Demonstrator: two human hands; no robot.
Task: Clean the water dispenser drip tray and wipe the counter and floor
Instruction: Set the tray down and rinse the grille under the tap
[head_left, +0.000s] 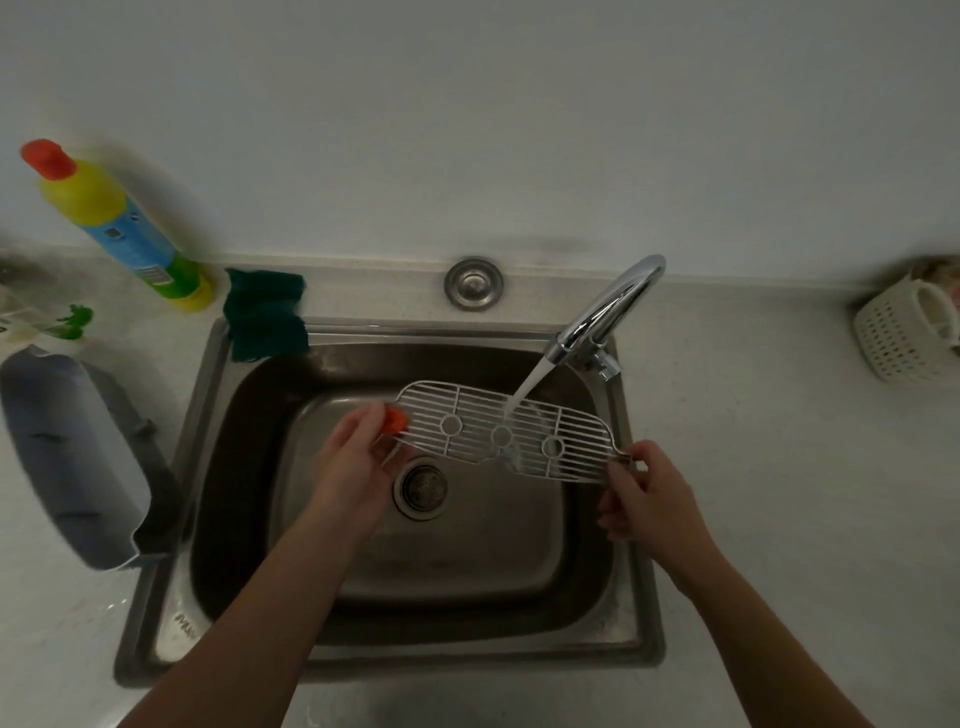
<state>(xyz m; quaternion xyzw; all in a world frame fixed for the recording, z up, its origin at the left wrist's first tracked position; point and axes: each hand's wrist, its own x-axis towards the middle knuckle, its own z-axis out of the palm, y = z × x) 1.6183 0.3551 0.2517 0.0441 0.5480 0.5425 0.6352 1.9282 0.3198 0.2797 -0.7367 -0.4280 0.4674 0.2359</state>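
Water (530, 382) runs from the chrome faucet (605, 317) onto a white slotted drip tray grate (501, 434), held level over the steel sink (208, 415) and above the drain (422, 486). The left hand (358, 462) is closed on the grate's left end, with a small orange piece (395, 420) pressed at its fingertips; what that piece is I cannot tell. The right hand (647, 493) pinches the grate's right end between thumb and fingers. A dark green cloth (265, 314) hangs over the sink's back left corner. Beside it on the counter (753, 467) stands a yellow bottle with a red cap (119, 223). A grey tray (72, 457) lies just left of the sink, and a white perforated basket (904, 332) sits well off to the right.
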